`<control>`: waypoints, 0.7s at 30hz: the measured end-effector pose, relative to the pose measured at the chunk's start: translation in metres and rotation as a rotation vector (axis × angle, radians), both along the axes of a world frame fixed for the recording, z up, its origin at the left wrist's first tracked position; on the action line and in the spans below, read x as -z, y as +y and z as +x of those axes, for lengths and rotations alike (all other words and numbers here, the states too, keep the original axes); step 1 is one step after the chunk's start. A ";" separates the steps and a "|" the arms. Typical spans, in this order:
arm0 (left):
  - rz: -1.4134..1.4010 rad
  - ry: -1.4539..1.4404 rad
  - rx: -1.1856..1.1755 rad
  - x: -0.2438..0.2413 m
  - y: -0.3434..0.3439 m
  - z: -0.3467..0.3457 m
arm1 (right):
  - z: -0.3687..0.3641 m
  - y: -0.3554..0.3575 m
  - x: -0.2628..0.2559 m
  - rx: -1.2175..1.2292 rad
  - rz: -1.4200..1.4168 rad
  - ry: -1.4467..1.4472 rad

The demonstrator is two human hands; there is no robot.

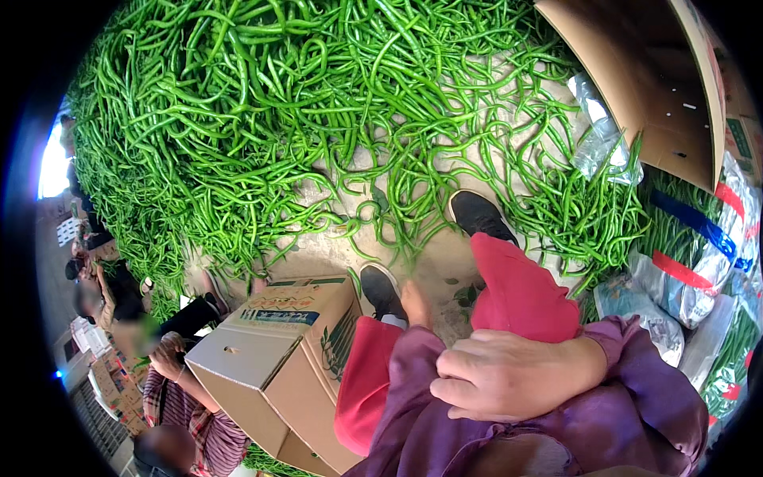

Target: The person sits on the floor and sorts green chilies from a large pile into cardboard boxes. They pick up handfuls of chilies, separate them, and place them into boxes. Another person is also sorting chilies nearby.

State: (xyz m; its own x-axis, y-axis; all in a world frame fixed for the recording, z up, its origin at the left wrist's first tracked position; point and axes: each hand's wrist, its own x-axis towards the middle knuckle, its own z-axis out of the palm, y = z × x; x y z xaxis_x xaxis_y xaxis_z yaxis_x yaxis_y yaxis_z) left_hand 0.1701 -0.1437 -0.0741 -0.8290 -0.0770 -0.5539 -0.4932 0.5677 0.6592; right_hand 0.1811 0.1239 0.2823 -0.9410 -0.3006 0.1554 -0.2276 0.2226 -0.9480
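My right hand [512, 372] rests over my lap, knuckles up and fingers curled; nothing shows in it, though its palm is hidden. Beyond the purple sleeve, my left hand [415, 304] reaches down between my knees, close to my left shoe. It is partly hidden and blurred, with a faint green blur just past it, so I cannot tell if it holds anything. Long green chili peppers [286, 119] lie in a large heap before me, thinning out towards my dark shoes [480, 214]. A smaller cluster of peppers [596, 226] lies to the right.
An open cardboard box [310, 358] stands by my left leg, beside a seated person [191, 399] in a striped top. Another open carton [650, 77] is at the upper right, above plastic bags of peppers [685, 268]. More people and stacked boxes [119, 381] are at the far left.
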 end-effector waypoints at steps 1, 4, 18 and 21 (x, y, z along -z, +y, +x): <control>0.107 -0.166 -0.169 -0.009 0.005 0.007 | 0.002 -0.001 0.003 -0.027 0.044 -0.003; 0.286 -0.207 -0.131 -0.050 0.002 0.025 | -0.005 -0.021 0.006 -0.090 0.103 0.043; 0.744 0.216 -0.206 -0.287 0.032 0.056 | 0.025 -0.041 -0.001 0.063 0.371 0.006; 0.439 0.450 0.031 -0.286 0.046 0.080 | 0.030 -0.045 -0.004 0.067 0.404 0.048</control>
